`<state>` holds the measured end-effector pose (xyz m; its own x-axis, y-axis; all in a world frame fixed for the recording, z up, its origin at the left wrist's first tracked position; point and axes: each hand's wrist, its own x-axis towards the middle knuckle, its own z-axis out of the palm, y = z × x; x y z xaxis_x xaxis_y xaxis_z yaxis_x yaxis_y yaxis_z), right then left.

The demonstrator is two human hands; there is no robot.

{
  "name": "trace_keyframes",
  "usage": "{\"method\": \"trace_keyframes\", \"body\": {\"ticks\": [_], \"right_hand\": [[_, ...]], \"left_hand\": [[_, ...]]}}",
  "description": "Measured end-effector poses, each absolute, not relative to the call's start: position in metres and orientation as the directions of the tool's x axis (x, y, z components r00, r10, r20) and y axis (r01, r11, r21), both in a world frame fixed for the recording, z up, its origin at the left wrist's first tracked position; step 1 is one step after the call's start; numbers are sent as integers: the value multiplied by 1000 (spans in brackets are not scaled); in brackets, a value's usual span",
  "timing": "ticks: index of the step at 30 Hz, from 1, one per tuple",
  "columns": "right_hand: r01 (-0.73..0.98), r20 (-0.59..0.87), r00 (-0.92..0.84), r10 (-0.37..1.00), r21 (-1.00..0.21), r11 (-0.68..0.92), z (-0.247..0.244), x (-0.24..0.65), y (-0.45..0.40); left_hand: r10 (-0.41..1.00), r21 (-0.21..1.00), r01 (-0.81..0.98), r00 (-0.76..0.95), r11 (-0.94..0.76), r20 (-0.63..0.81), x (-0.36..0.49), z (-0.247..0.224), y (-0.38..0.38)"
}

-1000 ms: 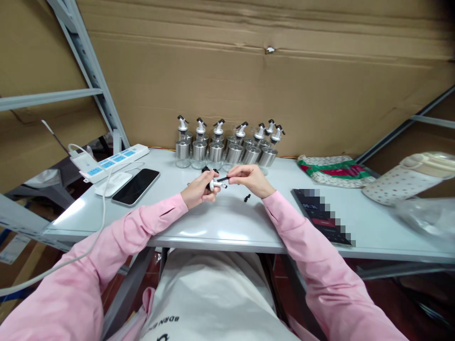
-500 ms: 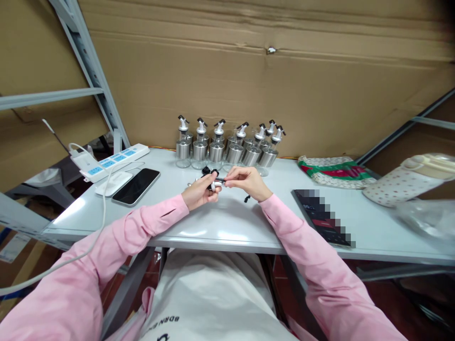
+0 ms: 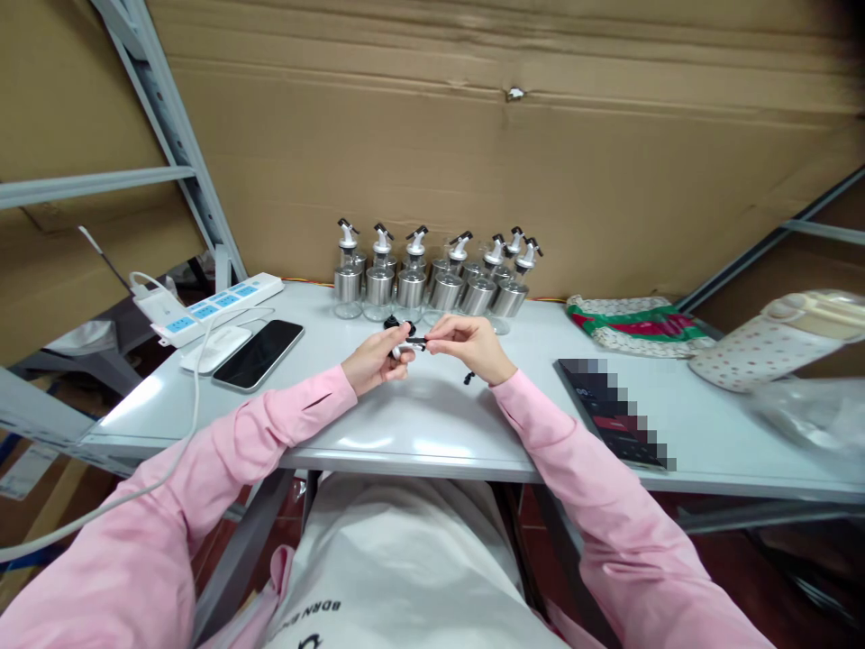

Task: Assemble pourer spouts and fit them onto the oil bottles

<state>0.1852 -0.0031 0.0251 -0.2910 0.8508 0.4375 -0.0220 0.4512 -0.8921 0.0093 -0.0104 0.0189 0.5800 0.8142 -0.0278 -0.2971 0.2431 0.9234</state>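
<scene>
My left hand (image 3: 371, 362) is closed around a white and black bottle pourer (image 3: 396, 352) above the middle of the table, its fingers hiding much of it. Coming in from the right, my right hand (image 3: 473, 346) pinches the end of a thin black piece (image 3: 417, 341) between thumb and forefinger, up against the pourer. Whether the piece is joined to the pourer, I cannot tell. Below my right hand lies a small black part (image 3: 468, 379). Dark parts (image 3: 390, 321) show just beyond my left thumb. Behind both hands stand several glass bottles with steel sleeves (image 3: 412, 290), many topped with white and black pourers.
A phone (image 3: 259, 355), a white charging pad (image 3: 214, 349) and a power strip (image 3: 216, 309) lie at the left. On the right are a dark tablet-like device (image 3: 608, 415), a green and red patterned pouch (image 3: 635, 326) and a dotted bottle (image 3: 750, 350). Cardboard (image 3: 432, 162) rises behind.
Both hands stay nearly in place. The pourer has turned slightly in my left hand, and the thin black piece shows more plainly between the two hands.
</scene>
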Motion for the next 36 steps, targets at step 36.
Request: {"method": "trace_keyframes", "body": {"ticks": [36], "right_hand": [[-183,248,-317,916,-963,197,19,176,-8]], "left_hand": [[814,805,163,249,-570,525,2,7,-18]]}}
